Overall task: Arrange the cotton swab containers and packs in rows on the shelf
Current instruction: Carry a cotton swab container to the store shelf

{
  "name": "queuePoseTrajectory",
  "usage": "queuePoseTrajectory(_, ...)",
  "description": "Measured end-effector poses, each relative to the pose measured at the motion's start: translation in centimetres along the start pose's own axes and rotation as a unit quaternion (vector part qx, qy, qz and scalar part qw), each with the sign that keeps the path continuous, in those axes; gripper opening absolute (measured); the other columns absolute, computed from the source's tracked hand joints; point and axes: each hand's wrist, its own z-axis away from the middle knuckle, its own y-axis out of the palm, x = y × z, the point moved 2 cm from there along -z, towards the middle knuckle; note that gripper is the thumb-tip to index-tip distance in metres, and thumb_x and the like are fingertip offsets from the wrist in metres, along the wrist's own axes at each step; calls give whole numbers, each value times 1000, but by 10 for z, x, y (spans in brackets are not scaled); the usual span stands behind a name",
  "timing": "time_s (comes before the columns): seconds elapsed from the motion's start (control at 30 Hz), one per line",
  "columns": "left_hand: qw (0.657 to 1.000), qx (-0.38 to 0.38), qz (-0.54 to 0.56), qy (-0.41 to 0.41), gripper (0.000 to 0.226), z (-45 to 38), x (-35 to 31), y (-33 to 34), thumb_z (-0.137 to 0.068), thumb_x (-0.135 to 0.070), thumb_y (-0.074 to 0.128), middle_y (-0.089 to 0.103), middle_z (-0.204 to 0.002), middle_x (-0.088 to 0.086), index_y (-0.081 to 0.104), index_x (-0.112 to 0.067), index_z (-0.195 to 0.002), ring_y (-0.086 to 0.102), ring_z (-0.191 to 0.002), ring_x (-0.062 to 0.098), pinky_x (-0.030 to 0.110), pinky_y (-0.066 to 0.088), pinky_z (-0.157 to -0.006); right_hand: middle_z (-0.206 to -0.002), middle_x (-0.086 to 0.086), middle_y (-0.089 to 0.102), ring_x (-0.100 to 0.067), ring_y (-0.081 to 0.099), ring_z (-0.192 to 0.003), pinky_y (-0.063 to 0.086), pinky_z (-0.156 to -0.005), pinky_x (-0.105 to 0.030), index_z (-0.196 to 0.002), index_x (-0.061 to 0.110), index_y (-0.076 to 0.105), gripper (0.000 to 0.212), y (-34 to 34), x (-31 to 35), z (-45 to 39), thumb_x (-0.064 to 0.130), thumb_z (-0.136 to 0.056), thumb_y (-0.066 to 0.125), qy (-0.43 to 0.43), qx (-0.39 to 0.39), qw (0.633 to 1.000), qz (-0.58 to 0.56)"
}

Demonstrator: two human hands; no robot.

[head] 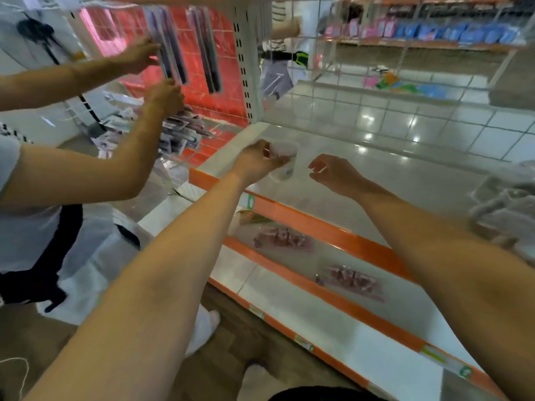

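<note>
Clear plastic, round and cup-shaped, with white cotton swab tips packed inside and a pale label on its side: this cotton swab container (283, 162) is held in the left hand (256, 163) above the left end of the white shelf with an orange front edge (333, 227). The container is tilted, its top turned towards the camera. The left fingers (267, 153) are curled over its near rim and upper wall, with the thumb side underneath; the grip is closed on it. Whether its base touches the shelf surface cannot be told, as the frame is motion-blurred.

The right hand (333, 172) is seen just beside the container, on its right, apart from it. Its fingers (317, 166) are loosely spread and slightly bent, and nothing is held in it.

At the right edge of the same shelf, a blurred heap of clear-wrapped whitish packs (503, 206) is noted. On the lower white shelf (289, 299), two clear flat packs with reddish contents (282, 240) are lying well apart from each other.

To the left, a second person's two hands (144, 55) are recorded at long dark items in clear hanging packs (170, 44) against a red grid-backed panel (223, 91).
</note>
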Motion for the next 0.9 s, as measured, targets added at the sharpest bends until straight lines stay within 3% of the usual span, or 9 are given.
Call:
queuePoseTrajectory(0.2, 998, 52, -31, 11, 56, -48, 32, -12, -79, -54, 67, 64, -111, 2, 59, -11, -114, 60, -101, 21, 33, 48, -87, -114, -7, 63, -22, 59, -105, 43, -87, -28, -114, 10, 61, 25, 18, 16, -28, 19, -91, 58, 38, -15, 999, 10)
queuePoseTrajectory(0.47, 995, 92, 12, 28, 51, -81, 59, -25, -82, -45, 69, 62, -115, 2, 57, -9, -117, 57, -102, 19, 28, 44, -84, -113, -7, 63, -21, 59, -103, 40, -81, -23, -115, 10, 61, 25, 39, 32, -52, 17, -90, 58, 75, -39, 996, 25)
queuePoseTrajectory(0.9, 993, 98, 45, 41, 52, -101, 68, -22, -79, -41, 73, 64, -114, 10, 59, -6, -115, 60, -103, 25, 42, 48, -93, -114, -7, 63, -20, 59, -102, 43, -83, -26, -116, 11, 61, 26, 47, 29, -69, 16, -90, 58, 90, -42, 995, 33)
